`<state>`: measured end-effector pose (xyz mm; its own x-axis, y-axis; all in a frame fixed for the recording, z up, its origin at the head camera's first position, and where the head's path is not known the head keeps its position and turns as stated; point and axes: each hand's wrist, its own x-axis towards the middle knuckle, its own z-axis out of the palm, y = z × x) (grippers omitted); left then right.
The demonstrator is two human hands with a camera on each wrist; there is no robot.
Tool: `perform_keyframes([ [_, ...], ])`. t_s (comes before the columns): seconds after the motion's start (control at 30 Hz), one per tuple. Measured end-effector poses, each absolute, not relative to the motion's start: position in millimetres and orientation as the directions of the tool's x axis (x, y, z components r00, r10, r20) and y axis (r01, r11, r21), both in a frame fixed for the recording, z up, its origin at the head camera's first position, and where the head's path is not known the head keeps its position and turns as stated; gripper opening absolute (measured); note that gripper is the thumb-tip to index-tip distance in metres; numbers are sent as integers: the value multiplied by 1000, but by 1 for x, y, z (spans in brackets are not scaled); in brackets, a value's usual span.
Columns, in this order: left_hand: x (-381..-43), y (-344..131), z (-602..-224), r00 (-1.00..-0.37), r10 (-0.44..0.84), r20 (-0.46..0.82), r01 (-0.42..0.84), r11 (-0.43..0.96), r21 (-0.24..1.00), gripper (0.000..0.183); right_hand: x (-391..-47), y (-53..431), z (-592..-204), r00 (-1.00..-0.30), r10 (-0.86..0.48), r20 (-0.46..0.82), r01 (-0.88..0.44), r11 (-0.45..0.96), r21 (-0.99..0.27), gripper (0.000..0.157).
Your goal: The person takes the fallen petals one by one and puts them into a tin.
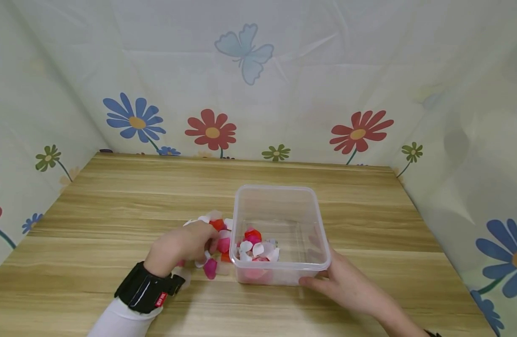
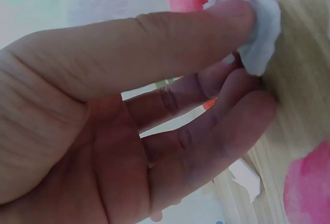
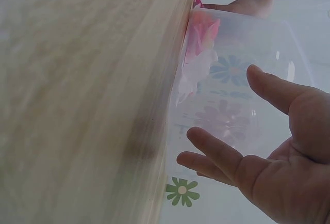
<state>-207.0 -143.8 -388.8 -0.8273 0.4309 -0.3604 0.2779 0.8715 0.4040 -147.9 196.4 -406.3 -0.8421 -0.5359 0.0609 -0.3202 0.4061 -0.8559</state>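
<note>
A clear plastic box (image 1: 279, 276) stands on the table with white, pink and red petals (image 1: 257, 249) gathered at its left inside. Left of it, my left hand (image 1: 187, 243) reaches down into a loose pile of petals (image 1: 210, 268). In the left wrist view, the thumb of my left hand (image 2: 154, 53) presses a white petal (image 2: 263, 38) against the fingertips, close over the wood. My right hand (image 1: 347, 283) is at the box's front right corner. The right wrist view has my right hand (image 3: 278, 167) with spread, loosely straight fingers beside the box wall (image 3: 242, 131).
The wood-grain table (image 1: 157, 187) is bordered by a flower-printed cloth (image 1: 292, 107) at the back and both sides. A black band (image 1: 144, 288) wraps my left wrist. A pink petal (image 2: 312, 188) lies near my left fingers.
</note>
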Motion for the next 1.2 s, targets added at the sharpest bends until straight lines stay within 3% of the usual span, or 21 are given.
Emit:
perform_keyframes([
  [0.33,-207,-144,-384,-852,367,-373,209,893,399,23,-148,196,-407,-841,-537,68,-322,394,-861,75],
  [0.7,-208,-151,-373,-861,451,-235,347,859,376,30,-147,196,-407,-844,-533,63,-320,405,-856,81],
  [1.2,-209,-153,-361,-908,399,-124,334,871,360,10,-147,196,-406,-839,-541,64,-317,388,-866,77],
])
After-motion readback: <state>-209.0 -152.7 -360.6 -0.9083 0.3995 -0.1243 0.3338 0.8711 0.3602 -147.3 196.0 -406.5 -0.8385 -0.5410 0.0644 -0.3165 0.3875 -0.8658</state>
